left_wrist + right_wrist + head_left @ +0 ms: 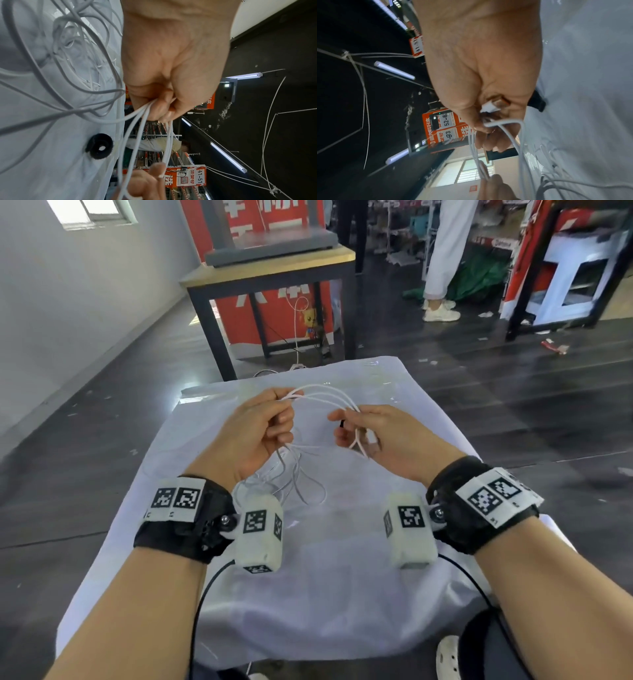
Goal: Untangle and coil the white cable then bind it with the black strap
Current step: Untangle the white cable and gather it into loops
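Observation:
Several strands of the white cable [322, 393] arc between my two hands above the table. My left hand [284, 400] pinches the strands together at its fingertips [161, 108]. My right hand [349, 421] grips the other side, with a strand bent over its fingers [485, 123] and the cable's USB plug [497, 103] tucked in its palm. Loose loops [298, 484] hang down from my left hand onto the cloth. The rolled black strap [100, 146] shows against the cloth just beside my right hand [150, 180]; whether the hand touches it, I cannot tell.
A white cloth [342, 594] covers the small table in front of me. Beyond it stands a wood-topped table with a black frame [274, 265]. A person in white trousers [442, 261] stands at the back right on the dark floor.

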{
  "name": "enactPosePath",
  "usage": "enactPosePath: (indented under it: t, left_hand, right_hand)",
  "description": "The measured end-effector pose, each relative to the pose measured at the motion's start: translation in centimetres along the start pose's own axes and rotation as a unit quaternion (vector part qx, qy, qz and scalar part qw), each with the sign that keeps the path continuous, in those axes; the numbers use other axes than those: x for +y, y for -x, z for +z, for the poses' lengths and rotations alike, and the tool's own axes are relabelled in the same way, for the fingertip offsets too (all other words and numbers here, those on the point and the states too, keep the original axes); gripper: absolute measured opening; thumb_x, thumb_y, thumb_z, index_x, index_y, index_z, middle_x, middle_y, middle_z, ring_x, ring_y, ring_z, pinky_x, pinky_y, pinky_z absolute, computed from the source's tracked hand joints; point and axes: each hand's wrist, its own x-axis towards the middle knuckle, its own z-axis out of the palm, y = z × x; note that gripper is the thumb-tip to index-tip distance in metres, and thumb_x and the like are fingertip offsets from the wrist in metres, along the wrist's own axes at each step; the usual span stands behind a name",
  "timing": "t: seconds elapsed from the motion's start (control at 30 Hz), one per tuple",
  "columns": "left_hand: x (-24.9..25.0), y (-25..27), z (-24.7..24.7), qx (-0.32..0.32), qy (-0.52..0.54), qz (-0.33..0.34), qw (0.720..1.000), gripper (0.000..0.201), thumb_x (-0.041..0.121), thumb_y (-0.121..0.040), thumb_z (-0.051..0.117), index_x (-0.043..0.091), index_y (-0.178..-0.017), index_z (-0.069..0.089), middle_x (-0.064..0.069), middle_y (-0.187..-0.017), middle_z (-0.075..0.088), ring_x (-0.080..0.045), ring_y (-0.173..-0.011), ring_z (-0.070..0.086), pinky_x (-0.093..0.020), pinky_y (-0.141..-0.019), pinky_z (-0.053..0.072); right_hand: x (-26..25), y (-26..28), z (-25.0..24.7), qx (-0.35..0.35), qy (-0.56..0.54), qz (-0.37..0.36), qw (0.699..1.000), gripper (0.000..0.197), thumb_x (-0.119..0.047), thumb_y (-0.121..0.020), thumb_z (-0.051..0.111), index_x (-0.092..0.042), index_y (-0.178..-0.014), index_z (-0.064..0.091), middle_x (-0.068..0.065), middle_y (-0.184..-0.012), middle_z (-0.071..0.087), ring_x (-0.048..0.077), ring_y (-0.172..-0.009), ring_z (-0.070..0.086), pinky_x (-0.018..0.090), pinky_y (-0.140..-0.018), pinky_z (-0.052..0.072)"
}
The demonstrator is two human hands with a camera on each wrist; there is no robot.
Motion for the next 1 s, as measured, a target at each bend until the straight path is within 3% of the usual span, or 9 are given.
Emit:
enactPosePath:
  t: [0.07,0.13,0.27,0.37,0.5,0.77,0.87,1.0]
  left_hand:
    - [0.0,0.1,0.1,-0.004,-0.025,-0.003,1.000,0.023,0.003,-0.099,0.037,0.006,-0.104,0.059,0.002,-0.059,0.038,-0.005,-0.044,0.025,-0.015,-0.040,0.024]
    - [0.1,0.1,0.2,-0.003,-0.036,-0.003,0.999,0.023,0.004,-0.099,0.039,0.006,-0.102,0.061,0.002,-0.058,0.040,-0.005,-0.043,0.025,-0.015,-0.038,0.021]
    - [0.2,0.1,0.2,0.020,0.026,-0.007,0.999,0.024,0.003,-0.096,0.040,0.006,-0.092,0.062,0.003,-0.057,0.039,-0.004,-0.040,0.024,-0.015,-0.036,0.019]
    - [0.2,0.2,-0.1,0.046,0.098,-0.022,0.994,0.025,0.002,-0.094,0.038,0.008,-0.088,0.061,0.003,-0.056,0.037,-0.004,-0.037,0.024,-0.015,-0.034,0.021]
    - [0.8,0.4,-0.7,0.063,0.154,-0.035,0.985,0.017,0.005,-0.091,0.037,0.009,-0.091,0.054,0.003,-0.058,0.032,-0.005,-0.038,0.021,-0.016,-0.035,0.019]
    - [0.7,0.1,-0.3,0.086,0.134,-0.045,0.986,0.021,0.003,-0.094,0.039,0.006,-0.089,0.059,0.000,-0.058,0.039,-0.008,-0.042,0.030,-0.019,-0.042,0.036]
    - [0.9,0.0,0.1,0.075,0.119,-0.034,0.989,0.023,0.002,-0.095,0.038,0.007,-0.088,0.060,0.000,-0.057,0.040,-0.007,-0.041,0.030,-0.019,-0.042,0.036]
    - [0.9,0.1,0.6,0.066,0.102,-0.029,0.992,0.024,0.002,-0.095,0.038,0.008,-0.085,0.058,0.000,-0.057,0.040,-0.007,-0.041,0.029,-0.018,-0.042,0.036]
  right_hand:
    - [-0.4,0.3,-0.1,-0.009,-0.131,0.021,0.991,0.023,-0.008,-0.098,0.045,0.003,-0.093,0.065,0.004,-0.066,0.049,0.014,-0.062,0.057,0.022,-0.063,0.053]
    - [-0.7,0.3,0.1,-0.026,-0.186,0.052,0.981,0.024,-0.010,-0.098,0.042,0.000,-0.093,0.063,-0.002,-0.056,0.035,0.010,-0.051,0.043,0.021,-0.052,0.046]
    - [-0.7,0.8,0.7,-0.059,-0.086,0.058,0.993,0.020,-0.019,-0.100,0.041,-0.009,-0.093,0.056,-0.007,-0.051,0.025,0.007,-0.042,0.024,0.018,-0.041,0.026]
    - [-0.2,0.9,1.1,-0.085,-0.007,0.058,0.995,0.023,-0.022,-0.102,0.039,-0.010,-0.095,0.056,-0.006,-0.056,0.028,0.007,-0.045,0.024,0.018,-0.044,0.022]
    - [0.1,0.9,1.5,-0.106,0.058,0.097,0.988,0.026,-0.018,-0.102,0.040,-0.005,-0.096,0.061,-0.001,-0.067,0.040,0.011,-0.058,0.037,0.018,-0.050,0.029]
    - [0.3,0.9,2.4,-0.076,0.218,0.104,0.967,0.028,-0.021,-0.103,0.038,-0.006,-0.110,0.061,0.007,-0.102,0.056,0.010,-0.059,0.041,0.019,-0.058,0.032]
    - [0.3,0.9,2.4,-0.081,0.238,0.103,0.962,0.032,-0.023,-0.103,0.036,-0.003,-0.115,0.059,0.006,-0.100,0.060,0.009,-0.056,0.041,0.021,-0.059,0.032]
    - [0.2,1.2,2.5,-0.136,0.272,0.096,0.948,0.044,-0.033,-0.103,0.035,-0.001,-0.113,0.063,0.003,-0.078,0.060,0.009,-0.054,0.038,0.018,-0.057,0.034]
